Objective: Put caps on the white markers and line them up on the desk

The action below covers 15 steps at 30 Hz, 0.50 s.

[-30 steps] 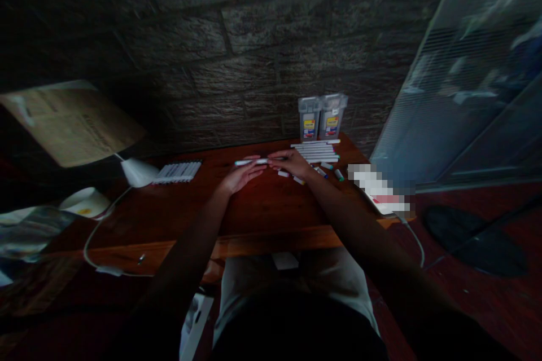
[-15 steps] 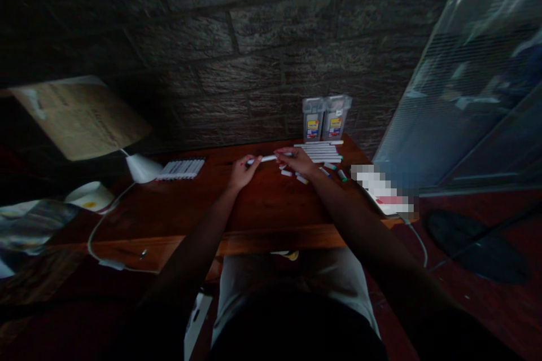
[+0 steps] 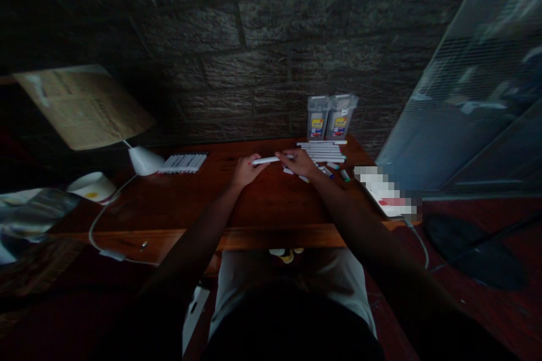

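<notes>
Counter: front edge runs between the marker pen and the person's lap; bare wood lies from both hands forward to that edge. Back edge meets the stone-block wall. To the left, open wood separates the left hand from a row of white markers beside the lamp base. Right side is tighter: loose short caps lie around the right hand, stacked white markers just behind them, two clear plastic cases upright at the back.

Grip, left: closed to a pinch on the pen's left end. Grip, right: fingers closed on its right end.

Pen: held between the hands over the counter's rear half. Slim white barrel, near level, right end slightly farther back. Small red spot at left end; too small to identify.
</notes>
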{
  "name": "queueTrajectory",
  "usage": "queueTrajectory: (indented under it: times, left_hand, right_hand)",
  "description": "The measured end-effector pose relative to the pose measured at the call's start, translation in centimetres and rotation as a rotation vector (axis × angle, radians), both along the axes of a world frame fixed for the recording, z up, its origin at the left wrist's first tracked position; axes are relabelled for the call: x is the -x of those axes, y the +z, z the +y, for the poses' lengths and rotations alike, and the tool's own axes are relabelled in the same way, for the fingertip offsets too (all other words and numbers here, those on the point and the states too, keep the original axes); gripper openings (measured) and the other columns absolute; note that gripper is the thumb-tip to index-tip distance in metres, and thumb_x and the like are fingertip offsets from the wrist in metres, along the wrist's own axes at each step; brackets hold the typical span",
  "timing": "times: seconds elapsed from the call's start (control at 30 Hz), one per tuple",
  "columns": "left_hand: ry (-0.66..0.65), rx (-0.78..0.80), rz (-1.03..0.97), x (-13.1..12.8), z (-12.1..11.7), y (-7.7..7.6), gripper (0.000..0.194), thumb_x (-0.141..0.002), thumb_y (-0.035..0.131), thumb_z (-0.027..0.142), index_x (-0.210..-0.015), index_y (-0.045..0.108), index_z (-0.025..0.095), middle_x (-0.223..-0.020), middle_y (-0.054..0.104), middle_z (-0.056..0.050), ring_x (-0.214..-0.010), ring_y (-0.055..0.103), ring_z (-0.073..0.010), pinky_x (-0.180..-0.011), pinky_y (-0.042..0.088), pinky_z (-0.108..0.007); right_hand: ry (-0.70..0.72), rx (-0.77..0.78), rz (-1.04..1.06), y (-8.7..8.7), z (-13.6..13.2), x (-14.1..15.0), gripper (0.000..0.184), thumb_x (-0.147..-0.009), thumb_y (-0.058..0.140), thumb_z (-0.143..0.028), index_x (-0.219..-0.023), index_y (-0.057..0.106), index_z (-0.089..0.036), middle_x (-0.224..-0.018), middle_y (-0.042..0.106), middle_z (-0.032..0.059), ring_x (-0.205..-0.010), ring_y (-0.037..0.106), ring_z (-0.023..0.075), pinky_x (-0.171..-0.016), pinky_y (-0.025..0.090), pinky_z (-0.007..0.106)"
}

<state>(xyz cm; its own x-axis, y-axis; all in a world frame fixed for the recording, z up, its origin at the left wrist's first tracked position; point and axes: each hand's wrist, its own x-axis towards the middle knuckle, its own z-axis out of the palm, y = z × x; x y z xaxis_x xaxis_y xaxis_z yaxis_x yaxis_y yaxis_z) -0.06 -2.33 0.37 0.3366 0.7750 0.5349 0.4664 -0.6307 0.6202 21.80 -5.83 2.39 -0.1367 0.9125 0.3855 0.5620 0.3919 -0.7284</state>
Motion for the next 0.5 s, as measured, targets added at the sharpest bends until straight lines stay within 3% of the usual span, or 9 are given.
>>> queueTrajectory:
  times: [0.27,0.37,0.5]
  left_hand:
    - [0.002,-0.051,0.014,-0.38,-0.69,0.13,0.024,-0.079,0.075,0.046,-0.082,0.069,0.023,-0.074,0.067,0.000,-0.063,0.056,-0.0142,-0.066,0.038,-0.025]
    - [0.024,-0.047,-0.004,-0.33,-0.45,-0.06,0.024,-0.080,0.075,0.045,-0.087,0.069,0.023,-0.078,0.069,-0.001,-0.065,0.058,-0.0143,-0.066,0.041,-0.025]
    - [0.030,-0.031,-0.050,-0.29,-0.23,-0.22,0.029,-0.076,0.079,0.046,-0.091,0.069,0.023,-0.080,0.070,-0.001,-0.065,0.058,-0.0142,-0.064,0.041,-0.024]
  right_hand:
    - [-0.047,0.057,0.144,-0.60,0.76,-0.17,0.069,-0.091,0.039,-0.074,-0.089,0.076,-0.016,-0.062,0.069,0.0041,-0.056,0.060,0.0139,-0.056,0.043,0.024]
    - [-0.028,0.087,0.182,-0.54,0.74,-0.07,0.074,-0.092,0.032,-0.076,-0.104,0.075,-0.017,-0.063,0.068,0.0025,-0.052,0.058,0.0122,-0.056,0.043,0.023]
    - [-0.017,0.101,0.208,-0.59,0.77,0.01,0.079,-0.092,0.026,-0.077,-0.110,0.072,-0.016,-0.063,0.068,0.0025,-0.051,0.058,0.0118,-0.056,0.044,0.023]
